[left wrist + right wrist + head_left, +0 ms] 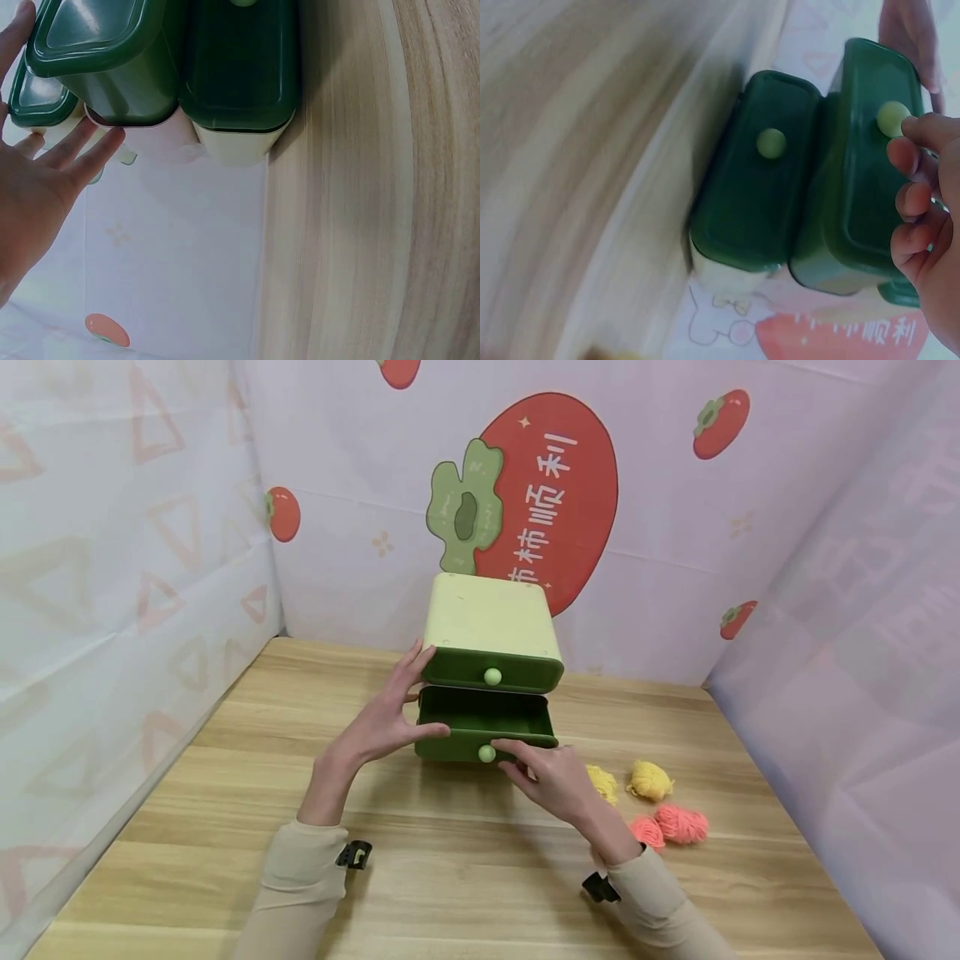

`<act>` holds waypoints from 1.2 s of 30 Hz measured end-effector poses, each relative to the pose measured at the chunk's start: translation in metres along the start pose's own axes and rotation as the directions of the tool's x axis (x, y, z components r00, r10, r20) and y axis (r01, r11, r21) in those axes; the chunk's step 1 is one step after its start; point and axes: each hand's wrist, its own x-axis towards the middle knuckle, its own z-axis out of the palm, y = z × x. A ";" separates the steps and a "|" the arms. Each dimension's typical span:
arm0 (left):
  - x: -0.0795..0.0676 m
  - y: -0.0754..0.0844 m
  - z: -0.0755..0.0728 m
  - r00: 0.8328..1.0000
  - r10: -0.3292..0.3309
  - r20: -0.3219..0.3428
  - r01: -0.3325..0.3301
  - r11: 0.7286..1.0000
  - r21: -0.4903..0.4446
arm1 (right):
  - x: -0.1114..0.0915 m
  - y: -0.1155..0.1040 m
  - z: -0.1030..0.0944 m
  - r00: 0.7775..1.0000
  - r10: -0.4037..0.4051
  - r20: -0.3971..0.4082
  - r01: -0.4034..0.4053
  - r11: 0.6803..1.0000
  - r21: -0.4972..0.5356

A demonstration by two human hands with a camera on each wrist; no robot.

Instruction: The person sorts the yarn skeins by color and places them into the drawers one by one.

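A small drawer cabinet (491,610) with a cream top and green drawer fronts stands on the table. One green drawer (450,747) below the top one is pulled out, and its visible inside holds nothing. My left hand (386,714) lies spread along the cabinet's left side, with its thumb across the pulled-out drawer's front edge. By this drawer's round pale-green knob (892,118) is my right hand (551,777), its index fingertip at the knob's edge and its other fingers bent. The thumb sits just below, beside the knob rather than around it.
Yellow yarn balls (650,781) and coral yarn balls (682,823) lie on the wooden table (450,877), right of my right hand. A lower drawer front (757,180) sits near the tabletop, flush with the cabinet. Behind stands a tomato-printed backdrop (337,460).
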 end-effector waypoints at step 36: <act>0.002 -0.003 0.002 0.999 0.006 0.037 -0.004 0.999 -0.049 | -0.054 0.061 -0.076 0.793 0.500 0.348 -0.522 0.852 -0.037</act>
